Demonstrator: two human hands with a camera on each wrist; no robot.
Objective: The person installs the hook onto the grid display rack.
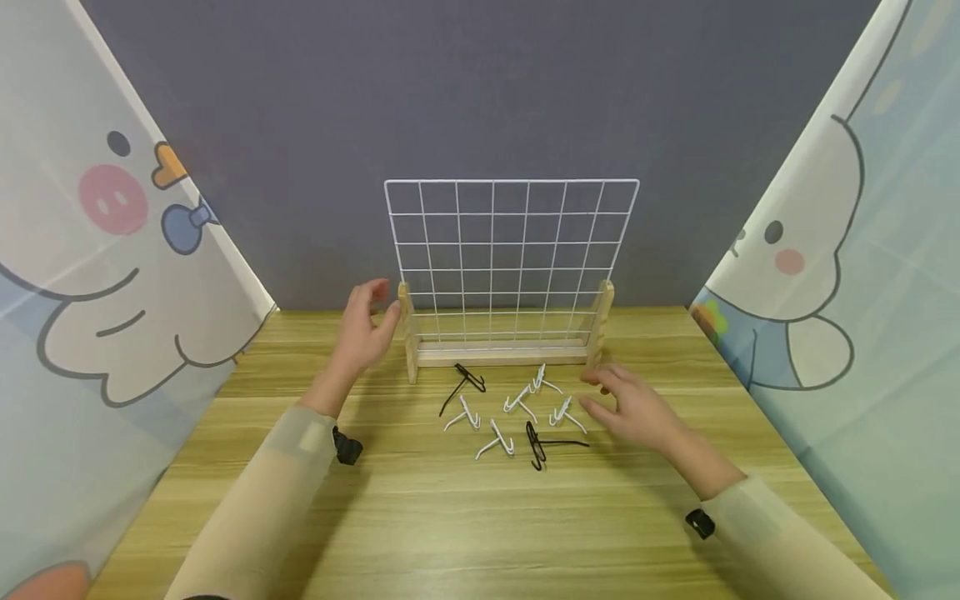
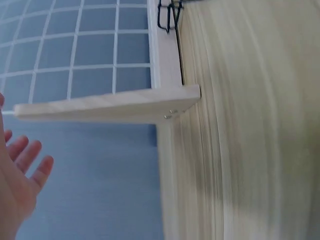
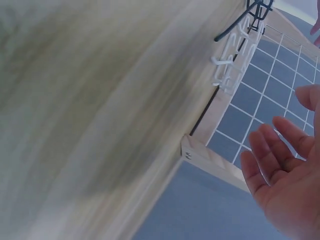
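Observation:
A white wire grid panel stands upright in a wooden stand at the back of the table. Beside the stand's left post, my left hand is raised with fingers loosely bent, holding nothing. My right hand hovers over the table near the right post, fingers relaxed and the palm bare in the right wrist view. Between the hands lie several white hooks and two black hooks, one near the stand and one closer to me.
The wooden table carries all of this. A dark grey panel rises behind it. Printed cloth panels with cartoon animals close off the left side and the right side.

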